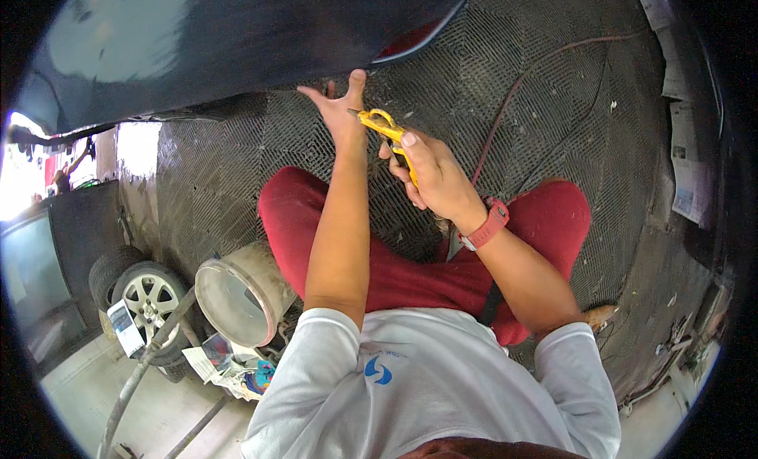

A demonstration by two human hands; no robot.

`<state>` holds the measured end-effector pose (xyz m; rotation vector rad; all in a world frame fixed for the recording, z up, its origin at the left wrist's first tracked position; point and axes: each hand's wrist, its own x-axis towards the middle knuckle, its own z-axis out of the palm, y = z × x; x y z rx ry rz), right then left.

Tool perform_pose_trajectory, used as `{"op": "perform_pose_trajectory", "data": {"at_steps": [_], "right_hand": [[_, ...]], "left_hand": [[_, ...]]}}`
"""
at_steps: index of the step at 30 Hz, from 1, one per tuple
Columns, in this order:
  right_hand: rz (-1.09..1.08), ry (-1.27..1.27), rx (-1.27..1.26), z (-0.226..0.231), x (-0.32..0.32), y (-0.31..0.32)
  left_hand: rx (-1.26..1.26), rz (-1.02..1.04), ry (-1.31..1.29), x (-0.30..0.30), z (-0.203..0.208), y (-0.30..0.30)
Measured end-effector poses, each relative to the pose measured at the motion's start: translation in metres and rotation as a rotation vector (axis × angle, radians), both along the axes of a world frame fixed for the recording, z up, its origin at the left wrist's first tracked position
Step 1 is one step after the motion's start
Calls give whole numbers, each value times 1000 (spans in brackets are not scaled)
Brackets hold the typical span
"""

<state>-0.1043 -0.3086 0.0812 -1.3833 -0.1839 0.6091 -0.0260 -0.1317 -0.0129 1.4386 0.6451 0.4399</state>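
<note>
My left hand (345, 112) reaches to the lower edge of a dark, glossy car body panel (260, 41). Its fingers are spread and it grips nothing; part of the hand is hidden at the panel's edge. Close beside its wrist, my right hand (434, 171) is closed around a yellow hand tool (383, 125) with a curved loop and a short dark tip. The tip points toward the left hand's wrist; the tool's exact kind is not clear. A red watch (485, 224) is on my right wrist.
I sit cross-legged on a dark ribbed floor mat (442, 88). A reddish hose (513, 88) crosses it on the right. At lower left are a whitish bucket (237, 301), a wheel (150, 301) and a pipe (142, 364). Papers (687, 163) hang along the right side.
</note>
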Motion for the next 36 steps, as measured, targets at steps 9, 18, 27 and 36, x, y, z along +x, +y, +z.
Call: {"op": "perform_pose_trajectory", "data": {"at_steps": [9, 18, 27, 36], "right_hand": [[-107, -64, 2, 19, -13, 16], [89, -202, -102, 16, -31, 43], [-30, -414, -127, 85, -46, 70], [-334, -386, 349, 183, -66, 85]], "left_hand": [[-348, 258, 62, -11, 22, 103], [18, 26, -50, 2, 4, 7], [-292, 323, 22, -7, 53, 152], [312, 520, -1, -9, 133, 185]]}}
